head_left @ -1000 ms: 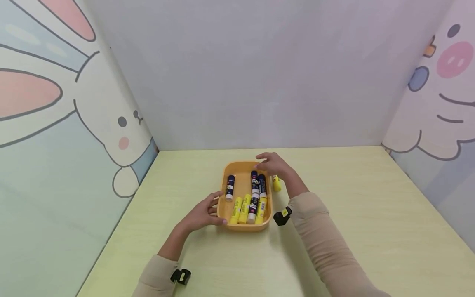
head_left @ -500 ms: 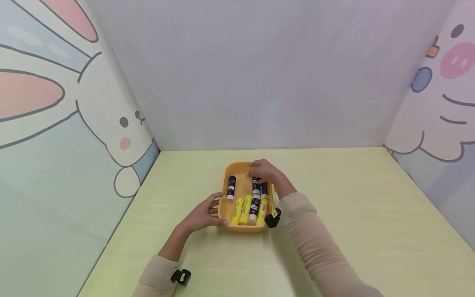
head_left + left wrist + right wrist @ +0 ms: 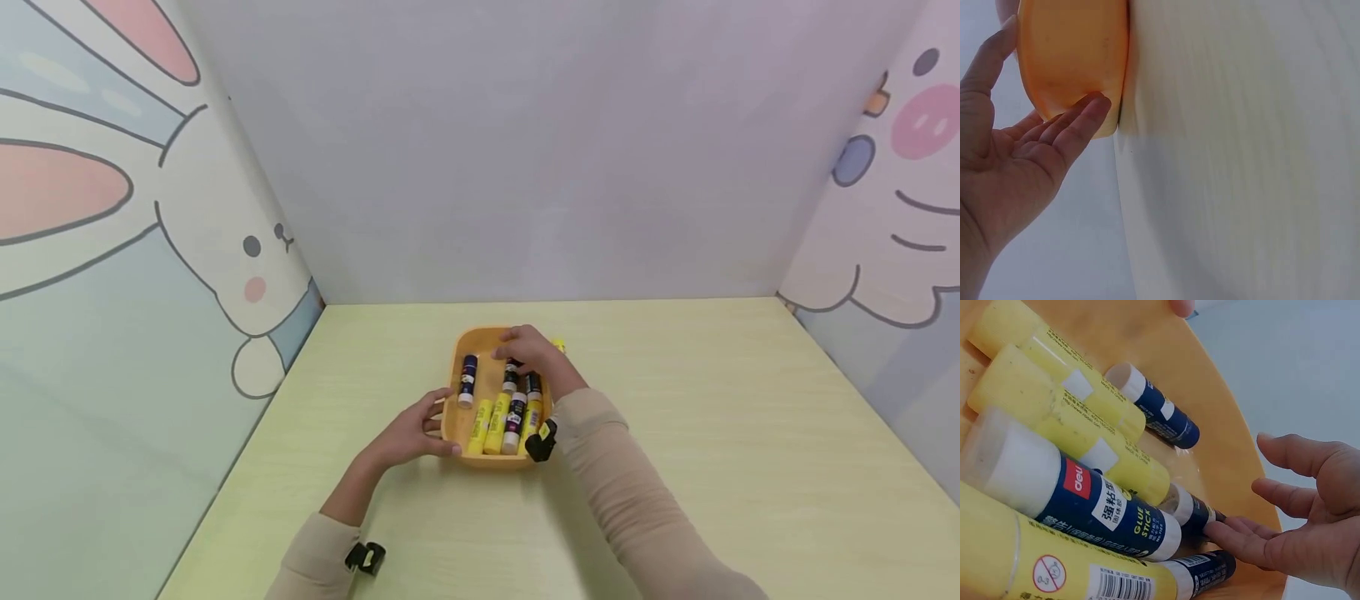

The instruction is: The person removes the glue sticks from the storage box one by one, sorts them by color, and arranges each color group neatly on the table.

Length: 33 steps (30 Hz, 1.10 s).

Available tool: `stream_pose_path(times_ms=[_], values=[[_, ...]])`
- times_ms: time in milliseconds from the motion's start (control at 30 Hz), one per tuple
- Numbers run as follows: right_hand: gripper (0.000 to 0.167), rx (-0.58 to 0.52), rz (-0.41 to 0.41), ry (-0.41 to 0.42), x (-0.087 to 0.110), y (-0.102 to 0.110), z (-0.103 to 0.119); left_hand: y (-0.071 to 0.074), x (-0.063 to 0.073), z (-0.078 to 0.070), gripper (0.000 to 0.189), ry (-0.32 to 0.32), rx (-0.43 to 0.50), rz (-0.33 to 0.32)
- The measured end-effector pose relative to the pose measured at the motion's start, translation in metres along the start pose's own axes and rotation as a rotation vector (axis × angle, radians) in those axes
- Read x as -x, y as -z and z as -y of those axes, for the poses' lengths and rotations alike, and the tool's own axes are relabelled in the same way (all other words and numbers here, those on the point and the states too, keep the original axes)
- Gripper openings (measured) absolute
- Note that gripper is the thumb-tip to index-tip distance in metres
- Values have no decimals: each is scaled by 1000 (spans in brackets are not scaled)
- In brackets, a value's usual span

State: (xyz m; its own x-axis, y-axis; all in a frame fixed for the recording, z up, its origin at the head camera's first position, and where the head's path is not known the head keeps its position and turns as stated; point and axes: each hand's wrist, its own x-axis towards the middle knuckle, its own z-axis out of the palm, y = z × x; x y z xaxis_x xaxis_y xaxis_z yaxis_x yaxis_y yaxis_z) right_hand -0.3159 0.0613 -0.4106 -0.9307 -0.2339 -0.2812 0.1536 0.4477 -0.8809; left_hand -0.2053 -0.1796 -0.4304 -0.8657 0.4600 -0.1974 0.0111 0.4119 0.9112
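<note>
An orange tray [image 3: 488, 377] sits at the lower centre of the head view, on a pale table [image 3: 720, 433]. The person's left hand [image 3: 408, 432] lies with spread fingers against the tray's left side; in the left wrist view its fingertips touch the outer wall. The right hand [image 3: 534, 350] reaches over the tray's upper right, a fingertip against a blue glue stick [image 3: 1192, 511]; whether it pinches the stick cannot be told. Its two uppermost fingers in the right wrist view are spread apart. Along the tray's lower part lie three yellow glue sticks [image 3: 497, 423] and a thick navy glue stick [image 3: 514, 423]. A second blue stick [image 3: 467, 382] rests alone at the tray's left, and a third [image 3: 533, 385] near its right wall. A rabbit drawing [image 3: 217, 242] fills the left of the frame.
</note>
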Motion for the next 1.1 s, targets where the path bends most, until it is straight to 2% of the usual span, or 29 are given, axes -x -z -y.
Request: stream_pose_path(times_ms=[100,333,433,733,1100], values=[[54,-42,-9,-19,-2,-3,0,1,-3,5,92,4,-11,1],[55,-87,-45,-55,-7,-7,-2,1,-4,9,91,6,-13,2],[54,-101,-37,-54,-10,-8,-3,2,-4,10,92,2,-7,5],[43,-41,-22,-72,-14,-9,-2,3,-3,8,91,-7,12,20],[47,-29,52,-59,-21,-15,-1,4,-3,6,90,-8,19,24]])
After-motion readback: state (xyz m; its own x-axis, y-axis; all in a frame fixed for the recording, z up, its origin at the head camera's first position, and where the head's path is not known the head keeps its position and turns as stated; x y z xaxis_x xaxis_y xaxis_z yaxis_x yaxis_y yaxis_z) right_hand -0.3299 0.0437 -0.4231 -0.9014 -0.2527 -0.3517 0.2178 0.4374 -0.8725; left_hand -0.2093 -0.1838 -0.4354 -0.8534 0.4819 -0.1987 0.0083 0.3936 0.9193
